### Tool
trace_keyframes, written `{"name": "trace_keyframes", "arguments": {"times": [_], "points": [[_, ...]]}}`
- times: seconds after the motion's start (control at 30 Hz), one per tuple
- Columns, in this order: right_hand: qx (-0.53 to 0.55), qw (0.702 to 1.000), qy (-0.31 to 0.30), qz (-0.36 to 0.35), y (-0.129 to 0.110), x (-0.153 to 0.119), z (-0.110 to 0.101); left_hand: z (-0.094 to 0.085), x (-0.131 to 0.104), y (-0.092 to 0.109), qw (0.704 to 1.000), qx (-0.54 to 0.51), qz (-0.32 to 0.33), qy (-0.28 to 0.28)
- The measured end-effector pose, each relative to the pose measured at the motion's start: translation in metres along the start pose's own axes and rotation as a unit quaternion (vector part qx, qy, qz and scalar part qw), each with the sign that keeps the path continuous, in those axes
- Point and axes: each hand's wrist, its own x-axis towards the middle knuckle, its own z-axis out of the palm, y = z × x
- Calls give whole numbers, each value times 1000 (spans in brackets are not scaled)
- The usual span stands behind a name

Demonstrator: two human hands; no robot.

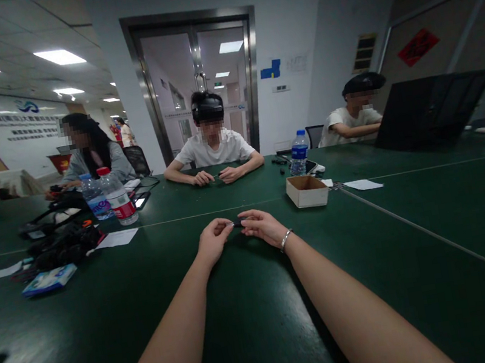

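A small dark object [237, 223] sits between my two hands, just above the green table [248, 303]; it is too small to name. My left hand [215, 238] pinches its left end between thumb and fingertips, where a little light-coloured tip shows. On the other side, my right hand [264, 226] grips the right end with thumb and forefinger, and its fingers partly cover the object. A silvery bracelet [285, 240] circles my right wrist. Both forearms reach forward over the table.
An open cardboard box [308, 194] stands right of my hands, with a blue-capped bottle [298, 154] behind it. Left are a red-capped bottle [118, 196], black gear [63, 243] and a blue-white packet [49, 280]. A person [213, 149] sits opposite; a black panel [431, 111] stands at right.
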Motion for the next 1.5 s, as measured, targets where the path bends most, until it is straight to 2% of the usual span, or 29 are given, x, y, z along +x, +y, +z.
{"name": "trace_keyframes", "arguments": {"times": [0.27, 0.43, 0.6, 0.83, 1.17, 1.5], "points": [[-36, 999, 22, 14, 0, 0, 4, 1, 0, 0, 1000, 30, -2, 10], [-50, 999, -7, -2, -2, -2, 3, 0, 1, -5, 995, 96, -37, 13], [-55, 998, -35, -5, -2, -2, 1, -4, -2, 4, 984, 163, -63, 18], [-74, 997, -26, -5, 0, -2, 0, -1, 0, 11, 977, 185, -102, 40], [-59, 998, -22, -10, -1, -2, 0, 0, 5, 9, 973, 191, -126, 36], [-16, 1000, -16, -5, -3, -3, 2, 3, 2, -3, 995, 77, -56, 21]]}}
